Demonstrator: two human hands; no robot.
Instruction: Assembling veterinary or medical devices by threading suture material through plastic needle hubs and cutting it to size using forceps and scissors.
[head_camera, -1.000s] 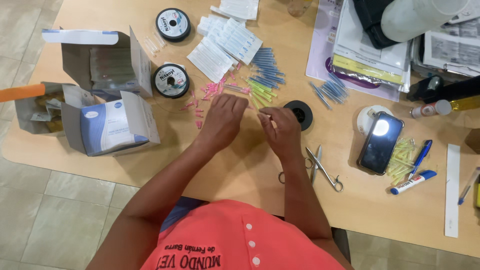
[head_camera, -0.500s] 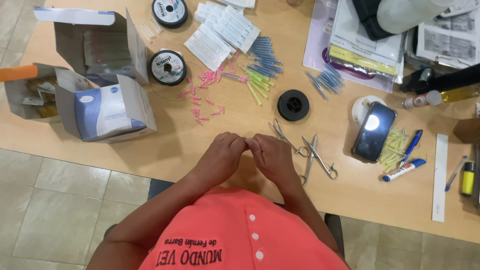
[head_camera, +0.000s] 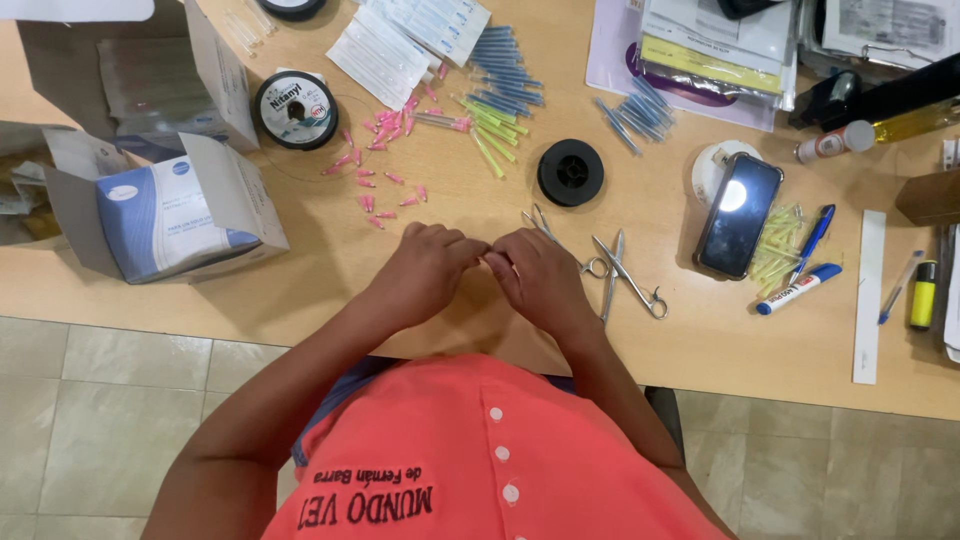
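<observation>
Grip: left hand (head_camera: 425, 272) and right hand (head_camera: 535, 280) pinched together on something too small to identify, beside the scissors (head_camera: 625, 275); fingertips are best kept steady.

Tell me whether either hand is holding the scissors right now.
No: the scissors lie on the table, right of the right hand, which meets the left hand fingertip to fingertip.

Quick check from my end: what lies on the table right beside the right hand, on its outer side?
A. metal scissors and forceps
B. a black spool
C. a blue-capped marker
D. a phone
A: the metal scissors and forceps lie next to the right hand, while the black spool, the phone and the marker sit farther off.
</observation>
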